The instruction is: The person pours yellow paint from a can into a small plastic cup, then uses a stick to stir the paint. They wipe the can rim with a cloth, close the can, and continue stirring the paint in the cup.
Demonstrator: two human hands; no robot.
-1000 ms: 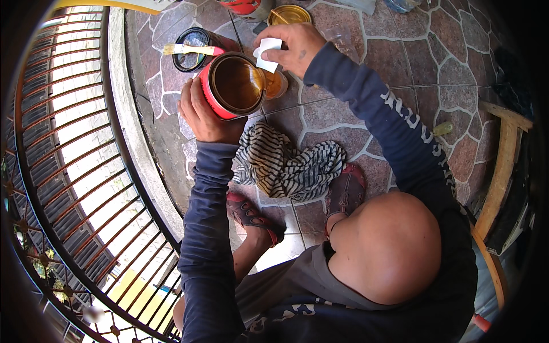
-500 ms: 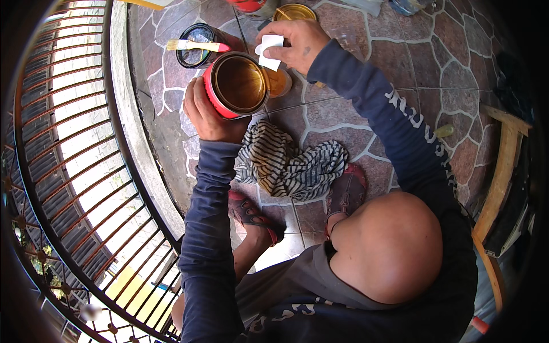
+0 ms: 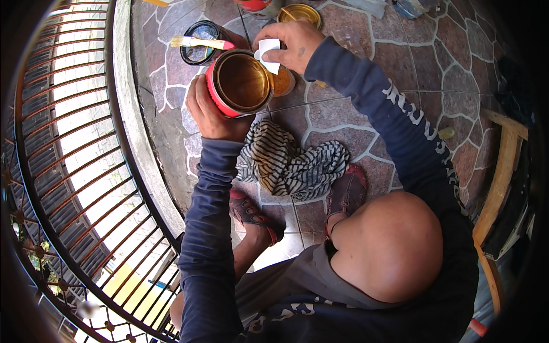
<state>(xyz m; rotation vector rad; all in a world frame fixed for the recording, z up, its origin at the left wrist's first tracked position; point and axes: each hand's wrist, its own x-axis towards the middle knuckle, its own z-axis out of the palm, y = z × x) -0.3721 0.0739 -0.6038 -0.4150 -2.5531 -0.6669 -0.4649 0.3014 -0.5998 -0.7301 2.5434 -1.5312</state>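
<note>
My left hand (image 3: 214,111) grips a red paint can (image 3: 245,82) from its near left side. The can is tilted, and gold-brown paint coats its inside. Between the thumb and fingers of my right hand (image 3: 294,46) is a small piece of white paper (image 3: 267,52), held at the can's far right rim. Just beyond that rim stands a clear cup with orange-gold contents (image 3: 283,83), partly hidden by the can. A paintbrush (image 3: 202,43) with a white and red handle lies across an open dark can (image 3: 200,54) to the left.
A gold lid (image 3: 299,14) with a stick on it lies beyond my right hand, near another red can (image 3: 260,7). A striped cloth (image 3: 291,160) is bunched by my feet. Metal railing (image 3: 128,166) runs along the left; a wooden frame (image 3: 503,171) stands at right.
The white paper has shifted slightly left and down against the can's rim. Both hands keep their holds, and the view has moved a little.
</note>
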